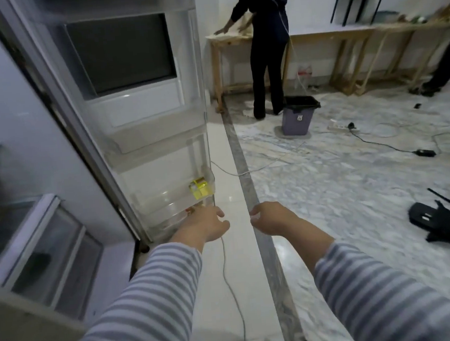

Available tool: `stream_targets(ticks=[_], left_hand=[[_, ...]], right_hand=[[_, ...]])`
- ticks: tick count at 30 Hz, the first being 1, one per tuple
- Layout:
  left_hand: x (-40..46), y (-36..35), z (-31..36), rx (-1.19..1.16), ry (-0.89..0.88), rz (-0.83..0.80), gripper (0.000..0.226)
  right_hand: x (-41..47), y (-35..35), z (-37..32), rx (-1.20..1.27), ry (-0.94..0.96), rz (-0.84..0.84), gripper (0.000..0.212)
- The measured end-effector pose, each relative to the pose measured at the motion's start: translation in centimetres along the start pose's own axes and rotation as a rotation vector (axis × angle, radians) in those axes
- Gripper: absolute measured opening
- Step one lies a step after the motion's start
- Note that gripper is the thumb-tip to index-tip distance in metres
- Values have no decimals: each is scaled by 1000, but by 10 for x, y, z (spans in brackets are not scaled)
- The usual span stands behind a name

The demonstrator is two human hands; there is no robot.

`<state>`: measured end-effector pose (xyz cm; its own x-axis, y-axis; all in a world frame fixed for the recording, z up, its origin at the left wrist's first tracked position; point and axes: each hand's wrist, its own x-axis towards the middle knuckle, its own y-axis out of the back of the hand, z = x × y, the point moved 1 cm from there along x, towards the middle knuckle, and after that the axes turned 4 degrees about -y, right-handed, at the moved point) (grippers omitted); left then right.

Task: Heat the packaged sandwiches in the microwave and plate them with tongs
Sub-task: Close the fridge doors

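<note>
1. The person stands at an open fridge door [137,102], both striped sleeves stretched forward. The left hand [205,227] reaches toward the lowest door shelf [172,201], fingers loosely spread and gripping nothing. The right hand [272,219] hangs just beside it with fingers curled in, and it appears to hold nothing, though the view is too soft to be sure.
2. No packaged sandwiches can be made out. The only clear item is a yellow box [199,188] in the corner of that shelf; the fridge interior at the left is blurred.
3. The step in hand looks like fetching the sandwiches. It would go best by holding the door steady with one hand, looking into the shelves before grabbing, and stepping clear of the thin cable [231,277] trailing along the floor.
4. The floor [342,201] is glossy pale tile and marble. A bin [296,117], more cables and a tipped black stand [446,220] lie about, and another person stands at a wooden bench [342,30].
</note>
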<state>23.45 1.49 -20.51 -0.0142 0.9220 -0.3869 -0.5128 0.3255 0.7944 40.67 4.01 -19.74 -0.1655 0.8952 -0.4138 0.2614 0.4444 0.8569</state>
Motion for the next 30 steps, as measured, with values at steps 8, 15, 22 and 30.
stream_targets(ticks=[8,15,22,30], left_hand=[[109,8,122,-161,98,164,33],[187,31,160,-210,211,211,34],[281,88,162,-171,280,358,36],[360,172,183,-30,356,563,35]], right_hand=[[116,120,68,-202,155,-12,41],[205,165,82,-268,280,-58,41],[306,207,50,-266,406,-20,40],[409,293,16,-266,508,30,37]])
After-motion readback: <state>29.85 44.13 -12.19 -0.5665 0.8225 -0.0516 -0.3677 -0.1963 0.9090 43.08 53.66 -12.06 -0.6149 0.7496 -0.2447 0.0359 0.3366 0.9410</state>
